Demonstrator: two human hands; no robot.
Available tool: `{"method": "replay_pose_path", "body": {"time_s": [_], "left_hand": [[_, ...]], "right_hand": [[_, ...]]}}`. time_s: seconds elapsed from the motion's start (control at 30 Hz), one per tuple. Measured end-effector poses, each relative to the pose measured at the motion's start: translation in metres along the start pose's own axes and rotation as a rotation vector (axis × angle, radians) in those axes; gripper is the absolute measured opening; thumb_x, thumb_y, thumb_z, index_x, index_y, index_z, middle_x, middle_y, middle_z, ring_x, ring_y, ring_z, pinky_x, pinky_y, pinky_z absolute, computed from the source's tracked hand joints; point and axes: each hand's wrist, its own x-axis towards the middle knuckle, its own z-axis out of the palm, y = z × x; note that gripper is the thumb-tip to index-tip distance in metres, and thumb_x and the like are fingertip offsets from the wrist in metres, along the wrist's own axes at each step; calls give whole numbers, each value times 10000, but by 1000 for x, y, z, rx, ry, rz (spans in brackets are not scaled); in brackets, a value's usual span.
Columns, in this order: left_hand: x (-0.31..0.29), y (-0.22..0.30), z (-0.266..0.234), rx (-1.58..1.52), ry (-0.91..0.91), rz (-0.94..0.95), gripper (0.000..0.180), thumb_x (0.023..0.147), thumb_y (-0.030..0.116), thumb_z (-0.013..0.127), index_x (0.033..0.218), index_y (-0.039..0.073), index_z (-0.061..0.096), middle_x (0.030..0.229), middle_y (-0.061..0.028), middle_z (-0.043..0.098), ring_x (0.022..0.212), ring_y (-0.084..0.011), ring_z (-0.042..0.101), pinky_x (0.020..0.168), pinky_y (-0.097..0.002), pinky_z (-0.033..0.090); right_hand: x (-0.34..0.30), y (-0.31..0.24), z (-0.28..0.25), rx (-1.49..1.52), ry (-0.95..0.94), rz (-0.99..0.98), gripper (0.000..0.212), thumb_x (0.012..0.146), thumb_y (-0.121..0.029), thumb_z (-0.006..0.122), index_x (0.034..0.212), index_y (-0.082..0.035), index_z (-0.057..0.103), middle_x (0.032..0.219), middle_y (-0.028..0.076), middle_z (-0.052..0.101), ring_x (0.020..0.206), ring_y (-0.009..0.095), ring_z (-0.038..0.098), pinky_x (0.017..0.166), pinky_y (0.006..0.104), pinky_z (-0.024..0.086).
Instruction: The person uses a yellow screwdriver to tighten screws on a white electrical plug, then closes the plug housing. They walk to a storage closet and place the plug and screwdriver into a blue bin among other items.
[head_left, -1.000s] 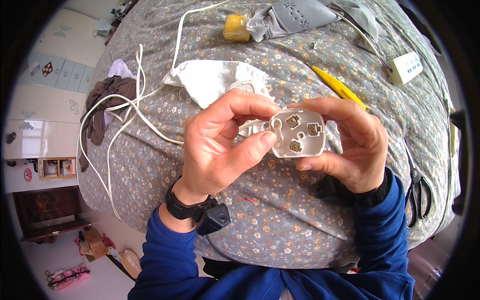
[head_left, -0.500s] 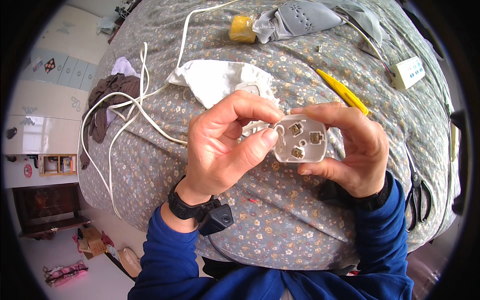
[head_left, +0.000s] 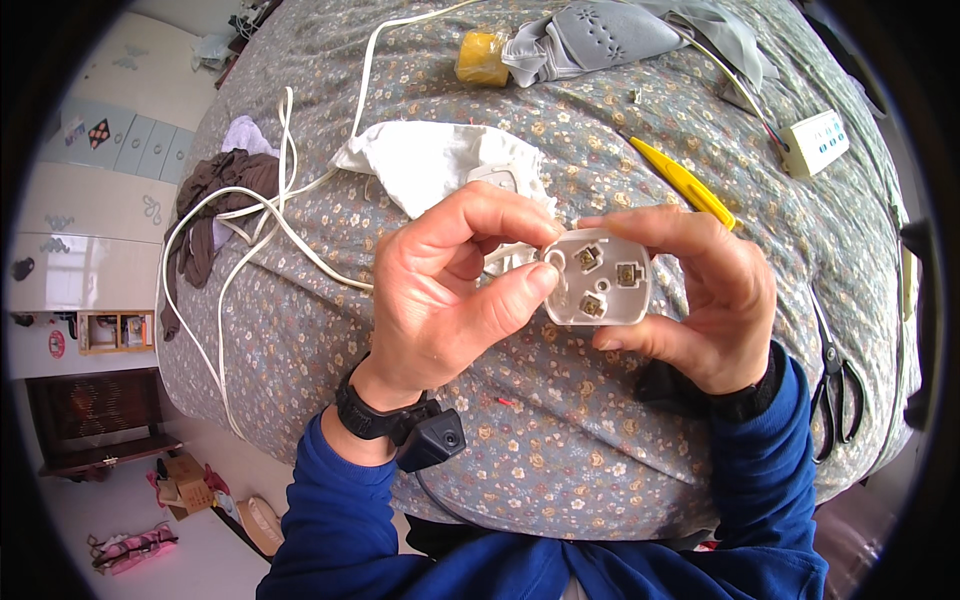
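Between my two hands is an opened white plug housing (head_left: 618, 303), its inside facing up with three metal terminals. My right hand (head_left: 710, 290) grips its right side, fingers along the top edge and thumb at the bottom. The thumb and forefinger of my left hand (head_left: 455, 280) pinch its left edge, where the cord entry is. Whether they also hold the cord's end is hidden. A white cord (head_left: 325, 268) runs from the left to behind my left hand. Beyond that hand, a white plug cover (head_left: 497, 178) lies on a white cloth (head_left: 425, 160).
On the flowered bedspread (head_left: 560, 430) lie a yellow utility knife (head_left: 685, 183), black-handled scissors (head_left: 838, 390) at the right and a small white box with wires (head_left: 818, 145). A yellow tape roll (head_left: 482, 58) and grey fabric (head_left: 600, 42) are at the back; brown clothing (head_left: 225, 190) is left.
The plug housing has shifted and tilted very slightly in my fingers. Both hands keep the same grip.
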Motion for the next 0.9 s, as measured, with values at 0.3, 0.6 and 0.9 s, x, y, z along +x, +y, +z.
{"method": "replay_pose_path", "body": {"time_s": [0.3, 0.6, 0.9], "left_hand": [[2, -5, -2, 17, -58, 46, 285, 829, -45, 648, 1109, -67, 599, 1087, -115, 628, 1038, -163, 597, 961, -312, 467], [1, -1, -1, -20, -45, 6, 303, 866, -23, 592, 1163, -84, 579, 1108, -133, 631, 1065, -178, 604, 975, -328, 472], [7, 9, -17, 173, 80, 80, 251, 929, 21, 611, 1169, -54, 612, 1039, -107, 685, 1015, -154, 648, 937, -303, 513]], "right_hand": [[-1, 1, -1, -6, 25, -18, 680, 629, -150, 929, 1193, 36, 598, 1144, 178, 692, 1094, 273, 673, 966, 371, 505], [-2, 3, -2, 25, 11, 22, 702, 636, -126, 926, 1226, 33, 581, 1164, 161, 686, 1105, 239, 661, 977, 360, 499], [-2, 11, 2, 603, 113, 237, 658, 675, -21, 893, 1251, 43, 581, 1161, 102, 681, 1081, 165, 642, 983, 315, 488]]}}
